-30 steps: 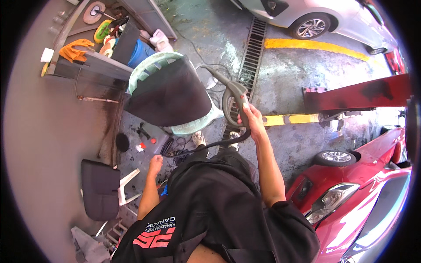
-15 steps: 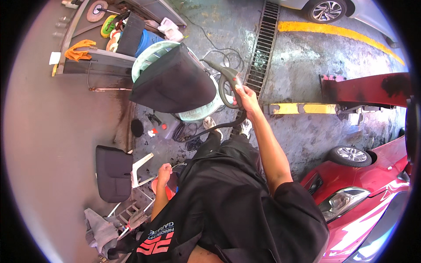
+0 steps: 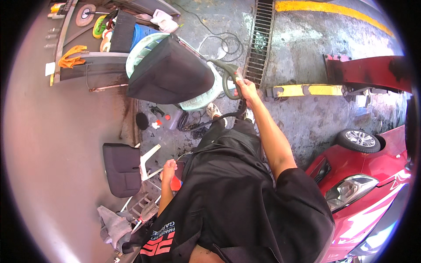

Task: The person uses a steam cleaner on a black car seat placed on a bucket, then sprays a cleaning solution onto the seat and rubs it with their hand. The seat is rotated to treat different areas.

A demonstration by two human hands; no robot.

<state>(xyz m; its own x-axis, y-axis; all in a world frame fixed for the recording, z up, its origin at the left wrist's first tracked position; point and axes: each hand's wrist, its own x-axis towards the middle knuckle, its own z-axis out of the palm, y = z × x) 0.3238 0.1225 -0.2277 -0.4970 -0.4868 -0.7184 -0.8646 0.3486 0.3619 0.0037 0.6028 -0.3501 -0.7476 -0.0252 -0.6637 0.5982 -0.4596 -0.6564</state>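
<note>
R hand (image 3: 248,92): grip closed on hose-fed trigger gun (image 3: 232,69). Nozzle at R edge of dk seat cushion (image 3: 173,72), contact unclear; cushion rests on pale-green plastic chair (image 3: 197,104). L hand (image 3: 169,168): fingers curled near red container (image 3: 176,183); can't tell if grip holds anything. Grey-edged unit (image 3: 105,55), upper L, contains blk bin (image 3: 123,33), blue bin (image 3: 140,34); bin contents unclear. Blk shirt (image 3: 237,197): red/wht chest print.
</note>
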